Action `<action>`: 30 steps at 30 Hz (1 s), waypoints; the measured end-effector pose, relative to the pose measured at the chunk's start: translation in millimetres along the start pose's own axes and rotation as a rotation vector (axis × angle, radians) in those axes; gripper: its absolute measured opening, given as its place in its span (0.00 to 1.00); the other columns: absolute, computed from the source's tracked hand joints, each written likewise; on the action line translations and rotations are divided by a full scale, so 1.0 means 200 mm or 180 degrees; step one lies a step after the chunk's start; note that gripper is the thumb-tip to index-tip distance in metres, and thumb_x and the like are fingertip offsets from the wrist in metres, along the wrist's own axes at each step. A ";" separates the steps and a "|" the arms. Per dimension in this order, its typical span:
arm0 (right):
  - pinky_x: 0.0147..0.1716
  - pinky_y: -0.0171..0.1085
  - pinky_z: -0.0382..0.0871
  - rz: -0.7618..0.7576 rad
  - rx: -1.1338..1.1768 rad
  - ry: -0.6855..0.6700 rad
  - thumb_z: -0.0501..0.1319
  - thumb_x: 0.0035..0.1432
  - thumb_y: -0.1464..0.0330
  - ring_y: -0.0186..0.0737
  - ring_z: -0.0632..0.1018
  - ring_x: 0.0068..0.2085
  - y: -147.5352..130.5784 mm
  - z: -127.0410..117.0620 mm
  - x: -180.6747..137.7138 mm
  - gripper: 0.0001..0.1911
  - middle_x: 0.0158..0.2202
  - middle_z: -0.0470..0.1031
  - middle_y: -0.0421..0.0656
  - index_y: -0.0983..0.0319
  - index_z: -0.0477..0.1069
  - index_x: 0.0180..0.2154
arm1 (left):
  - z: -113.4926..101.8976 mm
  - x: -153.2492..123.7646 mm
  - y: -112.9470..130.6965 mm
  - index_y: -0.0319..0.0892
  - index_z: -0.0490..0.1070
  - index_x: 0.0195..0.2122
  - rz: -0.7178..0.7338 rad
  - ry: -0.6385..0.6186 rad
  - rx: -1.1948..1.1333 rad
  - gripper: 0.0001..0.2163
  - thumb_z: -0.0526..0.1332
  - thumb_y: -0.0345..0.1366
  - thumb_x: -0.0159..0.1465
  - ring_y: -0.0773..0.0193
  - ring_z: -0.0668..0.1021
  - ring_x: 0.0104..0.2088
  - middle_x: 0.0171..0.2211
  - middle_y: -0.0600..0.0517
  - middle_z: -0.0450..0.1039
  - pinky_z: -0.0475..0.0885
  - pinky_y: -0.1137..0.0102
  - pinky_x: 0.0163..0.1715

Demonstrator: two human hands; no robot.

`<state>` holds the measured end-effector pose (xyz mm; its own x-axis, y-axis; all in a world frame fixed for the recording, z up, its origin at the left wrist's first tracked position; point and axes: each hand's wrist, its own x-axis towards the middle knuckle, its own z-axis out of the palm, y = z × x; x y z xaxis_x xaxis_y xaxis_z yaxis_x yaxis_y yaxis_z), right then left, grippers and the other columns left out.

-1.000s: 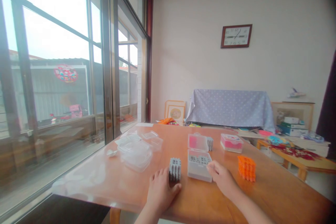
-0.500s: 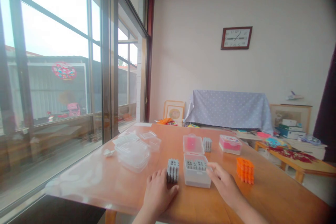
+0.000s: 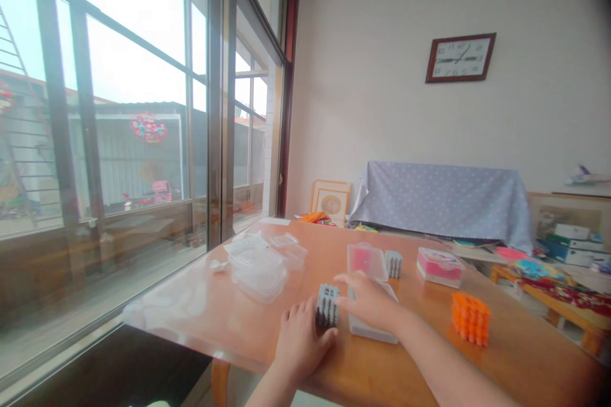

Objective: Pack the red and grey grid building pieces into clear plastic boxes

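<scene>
On the table stands a stack of grey plastic lattice pieces (image 3: 328, 306). My left hand (image 3: 303, 340) is curved around its lower left, fingers along the side and thumb across the front base. From the right, my right hand (image 3: 367, 300) extends toward the same stack, index finger near its top and thumb lower, with a gap between them. I cannot make out anything held there. Under the right hand is an open clear plastic box (image 3: 375, 332), its inside mostly hidden; its raised lid (image 3: 377, 262) tilts back. Another grey stack (image 3: 394, 264) is behind it.
An orange lattice stack (image 3: 471, 321) stands at the right, with a closed clear box of pink contents (image 3: 440, 267) behind it. Clear plastic containers (image 3: 260, 273) and a small white item (image 3: 218, 265) lie at the left. A window (image 3: 138, 114) borders the table's left side.
My right hand has left the open box's right edge and moved left across it to the grey stack. My left hand stays beside that stack. The view has turned slightly left.
</scene>
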<state>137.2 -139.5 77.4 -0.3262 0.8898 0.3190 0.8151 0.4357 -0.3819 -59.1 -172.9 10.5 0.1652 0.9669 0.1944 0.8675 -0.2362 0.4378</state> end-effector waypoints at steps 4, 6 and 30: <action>0.55 0.43 0.64 -0.0105 -0.0067 -0.0257 0.64 0.51 0.62 0.49 0.74 0.54 -0.03 0.03 0.07 0.26 0.51 0.78 0.48 0.57 0.74 0.54 | -0.02 -0.01 0.02 0.49 0.58 0.65 -0.0056 -0.0051 0.0018 0.31 0.56 0.51 0.61 0.45 0.67 0.62 0.63 0.46 0.67 0.53 0.56 0.62; 0.53 0.42 0.65 -0.0114 -0.0067 -0.0298 0.64 0.51 0.63 0.49 0.75 0.53 -0.02 0.04 0.09 0.25 0.50 0.79 0.47 0.56 0.75 0.53 | -0.02 -0.01 0.02 0.49 0.58 0.65 -0.0033 -0.0036 0.0032 0.31 0.56 0.51 0.61 0.45 0.67 0.62 0.63 0.46 0.67 0.53 0.56 0.61; 0.46 0.41 0.69 0.0274 0.0638 0.0142 0.63 0.47 0.70 0.45 0.78 0.45 0.39 -0.08 0.07 0.16 0.41 0.79 0.43 0.61 0.74 0.42 | 0.04 0.02 -0.03 0.49 0.64 0.61 0.0091 0.0078 0.0069 0.27 0.56 0.51 0.61 0.47 0.69 0.57 0.57 0.46 0.71 0.56 0.58 0.58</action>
<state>204.1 -95.6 65.4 -0.2344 0.9200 0.3141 0.7262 0.3805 -0.5726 -59.2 -166.6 1.3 0.1788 0.9571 0.2282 0.8726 -0.2614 0.4126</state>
